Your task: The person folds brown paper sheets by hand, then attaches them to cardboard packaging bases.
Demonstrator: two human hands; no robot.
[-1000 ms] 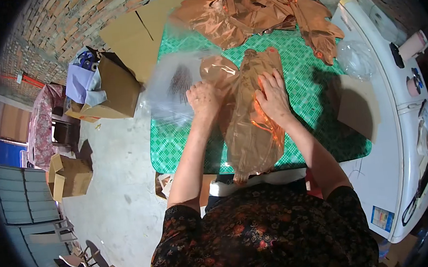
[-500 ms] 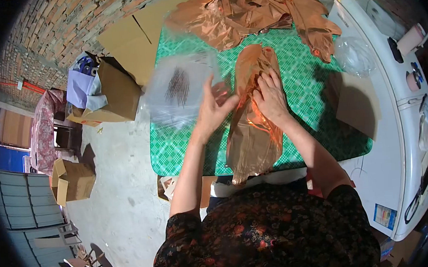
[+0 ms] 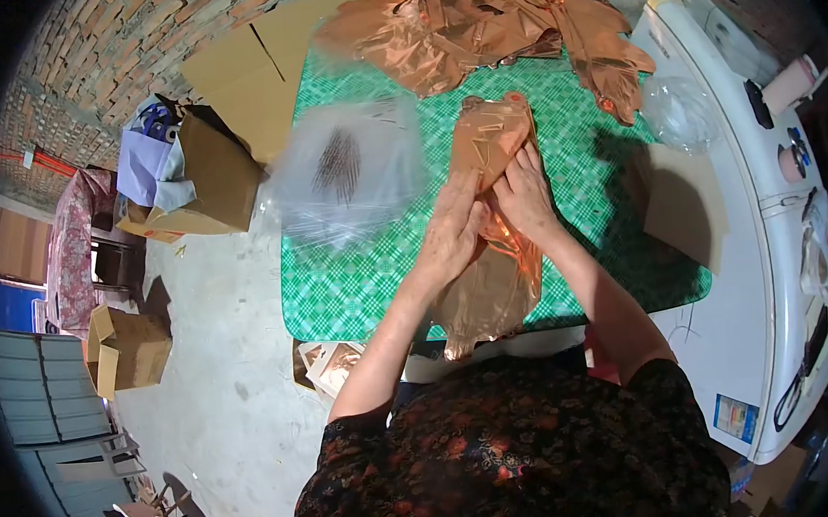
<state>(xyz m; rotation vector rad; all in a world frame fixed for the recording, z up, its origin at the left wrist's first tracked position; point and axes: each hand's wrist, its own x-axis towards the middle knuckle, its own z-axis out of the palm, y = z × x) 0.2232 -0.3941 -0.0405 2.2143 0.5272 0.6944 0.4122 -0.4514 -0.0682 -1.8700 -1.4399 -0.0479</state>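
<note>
A flat, uninflated rose-gold foil balloon (image 3: 484, 297) lies lengthwise near the front of the table, its lower end hanging just past the edge. Its sides look folded inward, with a shiny crease down the middle. My left hand (image 3: 452, 227) rests on its left side, fingers stretched out and pointing away from me. On the right side, my right hand (image 3: 527, 198) presses down with its fingers extended flat. Left of the balloon sits a stack of clear plastic bags (image 3: 350, 172) with a dark printed patch. More rose-gold foil balloons (image 3: 485, 37) are heaped along the far edge.
A green checked cloth (image 3: 359, 291) covers the table. To the right lies a white fridge-like appliance (image 3: 755, 331) bearing a clear plastic bundle (image 3: 680, 110) and a cardboard sheet (image 3: 684, 206). An open carton (image 3: 212, 181) stands left of the table; another box (image 3: 132, 347) is on the floor.
My left hand has come from above the plastic bags rightward and down onto the foil balloon. My right hand stays on the balloon, its fingers now straighter. The view has shifted slightly.
</note>
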